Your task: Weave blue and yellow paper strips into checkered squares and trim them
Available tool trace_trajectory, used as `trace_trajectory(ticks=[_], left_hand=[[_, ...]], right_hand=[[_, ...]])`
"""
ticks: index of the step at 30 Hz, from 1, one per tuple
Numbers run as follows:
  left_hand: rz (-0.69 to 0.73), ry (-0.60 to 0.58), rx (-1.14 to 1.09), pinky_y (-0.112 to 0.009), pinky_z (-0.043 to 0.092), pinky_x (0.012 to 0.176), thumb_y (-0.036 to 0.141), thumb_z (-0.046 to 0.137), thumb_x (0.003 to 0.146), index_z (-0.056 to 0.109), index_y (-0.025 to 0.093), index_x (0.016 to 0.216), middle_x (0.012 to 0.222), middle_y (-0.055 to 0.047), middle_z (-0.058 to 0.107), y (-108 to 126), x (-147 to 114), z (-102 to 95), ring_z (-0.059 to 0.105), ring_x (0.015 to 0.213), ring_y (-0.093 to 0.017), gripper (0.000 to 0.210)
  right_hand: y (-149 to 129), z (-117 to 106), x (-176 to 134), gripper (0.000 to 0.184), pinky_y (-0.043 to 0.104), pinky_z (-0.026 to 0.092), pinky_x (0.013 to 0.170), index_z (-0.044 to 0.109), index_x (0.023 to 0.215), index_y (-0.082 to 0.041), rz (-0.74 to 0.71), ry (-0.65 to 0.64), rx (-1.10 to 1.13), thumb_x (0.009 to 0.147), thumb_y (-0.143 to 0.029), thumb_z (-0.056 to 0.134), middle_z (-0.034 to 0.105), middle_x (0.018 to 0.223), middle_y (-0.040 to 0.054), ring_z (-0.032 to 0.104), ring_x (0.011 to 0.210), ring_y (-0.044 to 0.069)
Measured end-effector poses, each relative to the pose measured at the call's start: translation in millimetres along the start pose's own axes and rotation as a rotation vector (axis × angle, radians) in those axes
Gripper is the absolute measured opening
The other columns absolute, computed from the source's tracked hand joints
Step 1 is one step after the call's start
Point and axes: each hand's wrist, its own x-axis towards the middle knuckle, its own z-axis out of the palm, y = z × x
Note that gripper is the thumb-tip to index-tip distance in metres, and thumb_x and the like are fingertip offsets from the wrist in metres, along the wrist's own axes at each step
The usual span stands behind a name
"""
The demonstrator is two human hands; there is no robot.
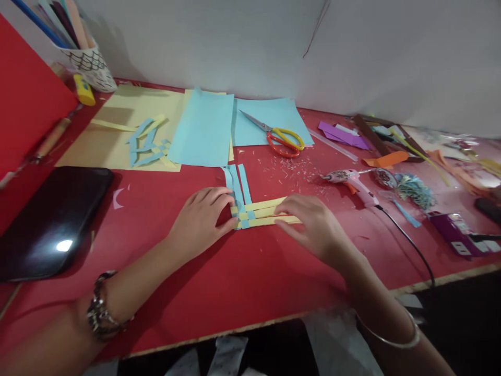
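Observation:
A small weave of light blue paper strips (235, 184) and yellow paper strips (260, 213) lies on the red table, checkered where the strips cross. The blue strips run away toward the back, and the yellow ones run to the right. My left hand (203, 216) holds the weave's left edge against the table, thumb and forefinger bent onto it. Around the right part of the yellow strips, the fingers of my right hand (313, 227) are closed. Its grip partly hides the strip ends.
Scissors (270, 130) rest on blue paper sheets (205, 125) behind the weave. A pink glue gun (358, 185) with a trailing cord lies right, near a purple box (454, 232). At left are a dark, glossy phone-like slab (55, 219), a glue stick (84, 90) and a pen cup (92, 65).

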Motion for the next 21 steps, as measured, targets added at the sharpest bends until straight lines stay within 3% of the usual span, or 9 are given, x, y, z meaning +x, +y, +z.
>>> trace_trajectory(ticks=[4,12,15,18,21], left_hand=[[0.005,0.005,0.008,-0.041,0.043,0.085,0.031,0.054,0.078,0.053,0.021,0.088,0.115,-0.006,0.059,0,0,-0.6,0.053,0.104,-0.026,0.014],[0.029,0.030,0.024,-0.040,0.044,0.084,0.030,0.055,0.078,0.053,0.021,0.088,0.114,-0.007,0.059,-1,0,0.5,0.054,0.103,-0.026,0.014],[0.036,0.046,0.022,-0.039,0.044,0.083,0.029,0.055,0.078,0.053,0.021,0.088,0.113,-0.007,0.060,-1,0,0.3,0.055,0.101,-0.026,0.013],[0.043,0.046,0.022,-0.038,0.045,0.082,0.028,0.055,0.078,0.053,0.020,0.088,0.112,-0.007,0.060,-1,1,0.3,0.055,0.101,-0.026,0.013],[0.050,0.044,0.023,-0.038,0.044,0.082,0.028,0.054,0.079,0.053,0.020,0.088,0.112,-0.007,0.060,-1,1,0.7,0.055,0.101,-0.025,0.013]], right_hand=[[5,11,-6,0.016,0.030,0.044,0.075,0.057,0.097,-0.019,0.012,-0.140,0.005,0.082,-0.022,0.053,0.062,0.097,0.0068,0.058,0.088,0.019],[-5,12,11,0.020,0.033,0.041,0.073,0.061,0.086,-0.014,-0.057,-0.238,-0.248,0.081,-0.009,0.043,0.063,0.083,0.0089,0.058,0.079,0.020],[-13,12,11,0.022,0.032,0.041,0.073,0.060,0.093,-0.014,0.028,-0.240,-0.131,0.078,-0.009,0.044,0.064,0.092,0.0088,0.058,0.083,0.020],[-19,11,10,0.028,0.030,0.041,0.076,0.056,0.105,-0.016,0.125,-0.216,0.047,0.078,-0.025,0.051,0.063,0.105,0.0087,0.058,0.092,0.021],[-20,12,12,0.026,0.027,0.040,0.069,0.057,0.099,-0.018,0.227,-0.252,0.129,0.084,-0.035,0.045,0.066,0.093,0.0063,0.060,0.083,0.019]])
